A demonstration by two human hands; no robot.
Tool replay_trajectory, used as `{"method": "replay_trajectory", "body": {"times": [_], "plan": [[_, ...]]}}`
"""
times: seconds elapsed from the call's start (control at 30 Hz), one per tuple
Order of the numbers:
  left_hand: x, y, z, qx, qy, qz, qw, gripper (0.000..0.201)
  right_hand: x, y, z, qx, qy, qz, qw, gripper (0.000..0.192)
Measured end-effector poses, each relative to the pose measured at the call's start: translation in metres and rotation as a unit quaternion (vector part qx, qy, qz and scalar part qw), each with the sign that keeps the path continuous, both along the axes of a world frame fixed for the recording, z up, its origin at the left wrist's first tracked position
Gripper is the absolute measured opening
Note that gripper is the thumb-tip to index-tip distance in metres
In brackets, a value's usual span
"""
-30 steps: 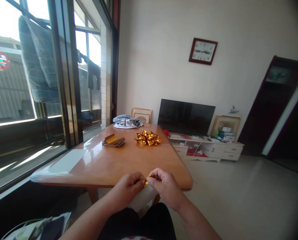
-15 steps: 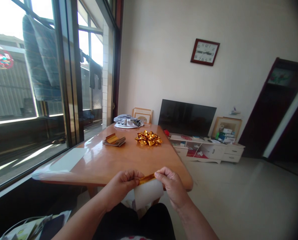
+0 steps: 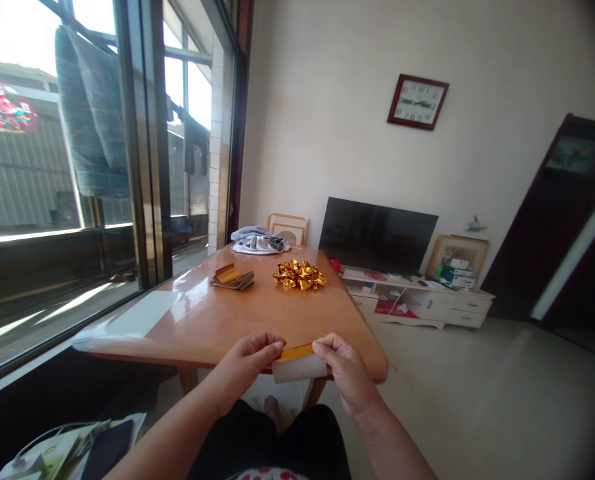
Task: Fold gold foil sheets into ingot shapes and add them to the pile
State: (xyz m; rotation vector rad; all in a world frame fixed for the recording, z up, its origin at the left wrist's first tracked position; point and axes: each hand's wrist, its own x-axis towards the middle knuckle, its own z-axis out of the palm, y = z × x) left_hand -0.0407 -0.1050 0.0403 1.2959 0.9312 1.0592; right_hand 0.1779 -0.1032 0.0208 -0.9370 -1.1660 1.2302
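Observation:
Both hands pinch a sheet of gold foil paper (image 3: 300, 369) at the table's near edge. Its pale back hangs down in a curve, and a gold strip shows along the top. My left hand (image 3: 254, 363) is closed on the sheet's left end. At the right end my right hand (image 3: 341, 360) is closed on it, thumb on top. Beyond them on the wooden table (image 3: 257, 319) lies a pile of folded gold foil pieces (image 3: 300, 274). To its left sits a stack of gold and brown paper sheets (image 3: 232, 277).
Folded cloth (image 3: 260, 241) rests at the table's far end. A pale sheet (image 3: 140, 315) lies on the left side by the window. A television (image 3: 377, 233) stands on a white cabinet (image 3: 434, 308) past the table. Papers and a cable (image 3: 72, 453) are at lower left.
The sheet's hanging part has curled up and looks shorter, and its gold top strip shows wider. Both hands keep their hold. The view has shifted slightly left.

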Motion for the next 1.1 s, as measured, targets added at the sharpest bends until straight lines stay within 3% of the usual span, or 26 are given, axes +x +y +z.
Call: {"method": "replay_trajectory", "body": {"times": [0.37, 0.53, 0.73, 0.8, 0.9, 1.0, 1.1], "plan": [[0.000, 0.013, -0.011, 0.025, 0.008, 0.028, 0.999, 0.032, 0.000, 0.006, -0.007, -0.029, -0.001, 0.009, 1.000, 0.044], [-0.001, 0.047, -0.021, 0.092, 0.066, 0.068, 0.991, 0.025, 0.002, 0.020, -0.011, -0.040, -0.043, 0.037, 0.998, 0.054], [0.004, 0.095, -0.046, 0.093, 0.120, 0.098, 0.984, 0.019, 0.008, 0.042, -0.025, 0.009, -0.175, 0.017, 0.984, 0.055], [0.007, 0.105, -0.051, 0.093, 0.147, 0.100, 0.980, 0.017, 0.011, 0.050, -0.032, 0.063, -0.250, 0.019, 0.966, 0.052], [0.012, 0.116, -0.054, 0.099, 0.185, 0.100, 0.973, 0.016, 0.016, 0.057, -0.038, 0.142, -0.401, 0.017, 0.905, 0.057], [0.015, 0.125, -0.054, 0.102, 0.221, 0.100, 0.965, 0.017, 0.019, 0.061, -0.038, 0.168, -0.510, 0.001, 0.844, 0.059], [0.015, 0.133, -0.054, 0.105, 0.254, 0.104, 0.956, 0.017, 0.019, 0.064, -0.033, 0.184, -0.585, -0.029, 0.790, 0.046]]}}
